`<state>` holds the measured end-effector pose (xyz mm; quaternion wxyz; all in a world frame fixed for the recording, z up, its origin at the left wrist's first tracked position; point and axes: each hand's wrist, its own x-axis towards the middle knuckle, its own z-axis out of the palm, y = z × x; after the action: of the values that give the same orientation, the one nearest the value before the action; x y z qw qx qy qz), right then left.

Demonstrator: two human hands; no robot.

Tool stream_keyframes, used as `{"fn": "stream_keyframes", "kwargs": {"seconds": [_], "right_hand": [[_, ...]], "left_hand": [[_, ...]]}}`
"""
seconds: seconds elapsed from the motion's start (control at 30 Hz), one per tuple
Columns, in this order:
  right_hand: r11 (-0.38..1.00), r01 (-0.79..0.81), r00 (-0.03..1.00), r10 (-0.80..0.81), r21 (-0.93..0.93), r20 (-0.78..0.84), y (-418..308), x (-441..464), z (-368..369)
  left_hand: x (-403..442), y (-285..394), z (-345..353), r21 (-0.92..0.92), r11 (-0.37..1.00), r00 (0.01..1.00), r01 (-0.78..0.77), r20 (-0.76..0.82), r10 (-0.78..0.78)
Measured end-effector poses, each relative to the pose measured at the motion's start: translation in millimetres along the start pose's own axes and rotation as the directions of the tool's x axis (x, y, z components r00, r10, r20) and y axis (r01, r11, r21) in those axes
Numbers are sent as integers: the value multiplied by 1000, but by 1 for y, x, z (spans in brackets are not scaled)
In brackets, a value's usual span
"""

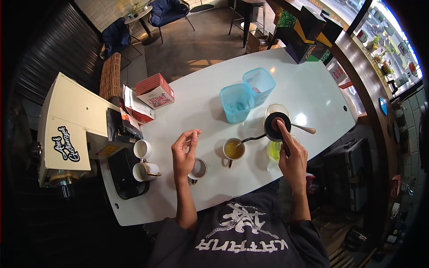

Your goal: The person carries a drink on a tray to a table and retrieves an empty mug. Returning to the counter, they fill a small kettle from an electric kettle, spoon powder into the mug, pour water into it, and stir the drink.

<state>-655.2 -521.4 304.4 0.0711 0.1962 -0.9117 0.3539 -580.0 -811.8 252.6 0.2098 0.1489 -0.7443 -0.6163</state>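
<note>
My right hand (292, 163) grips a black gooseneck kettle (271, 127) by its handle, one finger resting on the lid. The kettle's thin spout reaches over a cup (234, 148) that holds yellowish liquid. My left hand (184, 152) is raised with its fingers pressed together near the thumb; whether anything small is between them cannot be made out. Below it stands another cup (198, 169), partly hidden by the hand. Beside the kettle are a glass with yellow-green contents (274, 152), a round clear container (277, 108) and a spoon (304, 128).
Two blue containers (237, 103) (259, 85) stand on the white table (201, 107). A cream machine (67, 129), two white cups (142, 149) (145, 171) and a red box (155, 90) are at the left. Dark boxes (308, 35) sit at the far right edge.
</note>
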Motion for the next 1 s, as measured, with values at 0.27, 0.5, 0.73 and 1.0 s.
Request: {"fn": "stream_keyframes", "kwargs": {"seconds": [0.27,0.5,0.73,1.0], "right_hand": [[998,-29,999,28,48,16,-3,0,-2],[997,-41,999,39,67,24,-4,0,-2],[996,-37,999,36,82,10,-2,0,-2],[992,-67,998,65,103,19,-3,0,0]], "left_hand": [[-1,-2,-2,-7,1000,999,10,38,-10],[-4,1,8,22,999,995,-37,98,34],[-13,11,27,195,976,946,-99,324,31],[-24,1,47,362,921,876,-141,480,-55]]}}
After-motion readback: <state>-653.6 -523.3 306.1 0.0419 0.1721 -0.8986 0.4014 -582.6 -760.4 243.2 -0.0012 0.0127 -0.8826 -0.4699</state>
